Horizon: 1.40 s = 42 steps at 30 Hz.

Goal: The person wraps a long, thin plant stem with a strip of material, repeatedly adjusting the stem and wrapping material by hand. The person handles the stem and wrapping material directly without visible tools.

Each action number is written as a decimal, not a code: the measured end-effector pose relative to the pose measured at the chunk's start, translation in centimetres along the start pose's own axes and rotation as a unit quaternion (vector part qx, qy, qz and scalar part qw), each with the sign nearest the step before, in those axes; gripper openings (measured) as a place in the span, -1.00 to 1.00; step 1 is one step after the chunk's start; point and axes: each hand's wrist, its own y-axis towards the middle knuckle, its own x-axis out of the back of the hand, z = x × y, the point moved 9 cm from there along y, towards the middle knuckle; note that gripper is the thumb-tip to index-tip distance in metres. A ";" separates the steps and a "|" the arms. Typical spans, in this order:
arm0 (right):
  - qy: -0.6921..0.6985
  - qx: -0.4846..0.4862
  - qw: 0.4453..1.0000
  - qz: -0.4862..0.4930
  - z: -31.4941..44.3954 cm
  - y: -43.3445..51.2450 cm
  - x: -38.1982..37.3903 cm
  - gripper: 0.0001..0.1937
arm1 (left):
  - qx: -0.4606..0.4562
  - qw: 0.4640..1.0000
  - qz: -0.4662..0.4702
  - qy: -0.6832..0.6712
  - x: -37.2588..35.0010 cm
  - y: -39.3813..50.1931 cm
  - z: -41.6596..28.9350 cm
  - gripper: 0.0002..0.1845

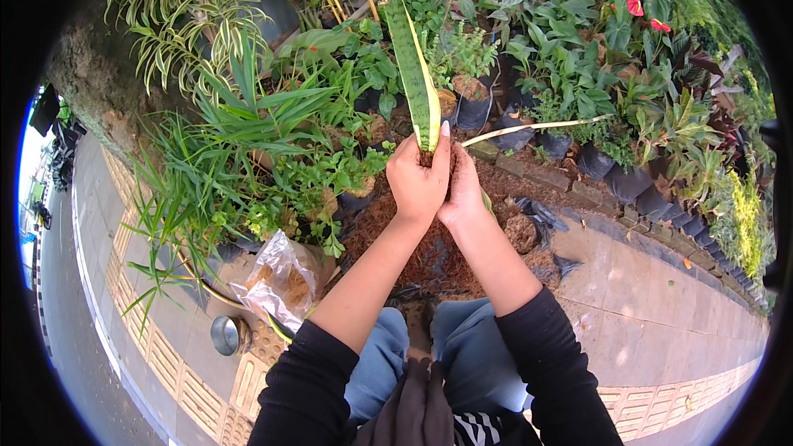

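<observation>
A tall snake plant leaf (409, 56), green with yellow margins, rises upright from between my two hands. My left hand (414, 183) wraps the base of the leaf, thumb pointing up along it. Pressed close on the other side, my right hand (461, 189) cups the same base, its fingers dirty with soil. A little dark soil (427, 158) shows at the foot of the leaf; the rest is hidden by my hands. From beside my right hand a thin pale stem (539, 126) sticks out to the right. Brown fibrous planting medium (433, 257) lies spread below my hands.
At the left stand a crumpled clear plastic bag (282, 279) with brown material and a metal can (230, 336). Leafy potted plants in black polybags (474, 105) fill the far side. A brick edging (545, 176) borders the paved walkway (657, 316). A root ball (520, 232) lies at right.
</observation>
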 end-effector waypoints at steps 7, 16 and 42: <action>0.019 0.012 1.000 0.018 -0.1 -0.2 -1.4 -0.72 | 0.006 0.999 -0.006 0.040 0.6 0.1 0.3 -0.72; 0.011 0.009 1.000 0.014 -0.2 -1.4 -1.9 -0.74 | 0.044 0.999 0.023 -0.003 0.6 0.6 0.8 -0.77; 0.008 -0.053 0.998 0.035 -0.2 -0.5 -1.6 -0.66 | 0.034 0.998 0.048 0.000 0.7 1.1 0.8 -0.53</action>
